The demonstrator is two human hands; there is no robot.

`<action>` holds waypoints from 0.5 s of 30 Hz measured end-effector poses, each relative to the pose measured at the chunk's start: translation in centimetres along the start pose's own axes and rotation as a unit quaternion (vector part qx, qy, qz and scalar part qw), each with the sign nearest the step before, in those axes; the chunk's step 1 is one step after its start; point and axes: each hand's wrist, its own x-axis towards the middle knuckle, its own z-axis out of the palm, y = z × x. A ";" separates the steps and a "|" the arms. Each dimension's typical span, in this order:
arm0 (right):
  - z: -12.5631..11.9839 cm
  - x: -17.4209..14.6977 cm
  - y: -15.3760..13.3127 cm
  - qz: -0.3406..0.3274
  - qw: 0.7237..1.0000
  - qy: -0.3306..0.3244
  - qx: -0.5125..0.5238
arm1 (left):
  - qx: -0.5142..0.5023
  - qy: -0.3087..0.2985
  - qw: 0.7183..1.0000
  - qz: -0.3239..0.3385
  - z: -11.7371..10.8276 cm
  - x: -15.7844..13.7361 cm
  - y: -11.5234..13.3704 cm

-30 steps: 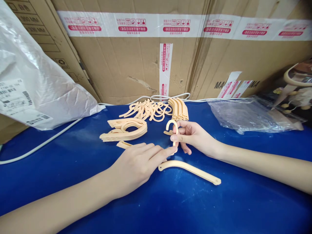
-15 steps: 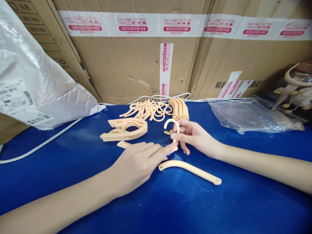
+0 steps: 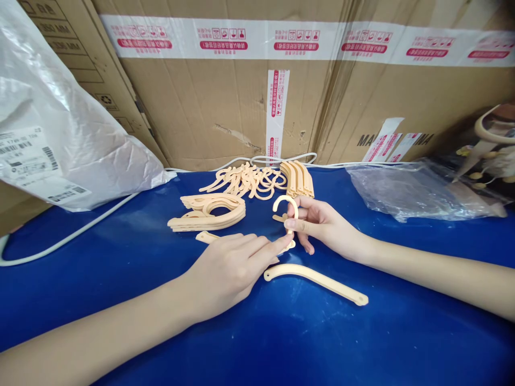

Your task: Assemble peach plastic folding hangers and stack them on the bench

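My right hand (image 3: pixel 316 222) pinches a cream plastic hanger hook (image 3: pixel 286 199) between thumb and fingers, its curl upward. Under my left hand (image 3: pixel 235 271) lies a cream hanger arm (image 3: pixel 206 237); the fingers are closed over it and the index fingertip presses at the foot of the hook. Where hook and arm meet is mostly covered by my fingers. A second hanger arm (image 3: pixel 317 280) lies loose on the blue table in front of my hands. Behind the hook, a small cream piece (image 3: pixel 279 217) shows in part.
Folded hangers (image 3: pixel 207 214) are stacked at the left. Behind them lie a heap of loose hooks (image 3: pixel 245 181) and a row of hanger arms (image 3: pixel 298 179). A clear plastic bag (image 3: pixel 414 190) is at right, a white parcel bag (image 3: pixel 72 123) at left. Cardboard boxes (image 3: pixel 209 102) and a white cable (image 3: pixel 80 241) border the table.
The view has shifted slightly, so everything sits a little further right. My hands keep the same grip on the hook and the arm.
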 end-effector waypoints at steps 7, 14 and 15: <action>0.1 -0.3 -0.1 -0.028 0.999 0.008 -0.018 | -0.007 0.000 1.000 0.002 0.0 0.1 0.1; 0.6 -0.6 -0.5 -0.052 0.997 0.038 -0.033 | -0.017 -0.024 0.999 -0.017 0.1 0.1 -0.1; 0.6 -0.6 -0.5 -0.052 0.997 0.040 -0.031 | -0.021 -0.020 0.999 -0.022 0.2 0.2 -0.1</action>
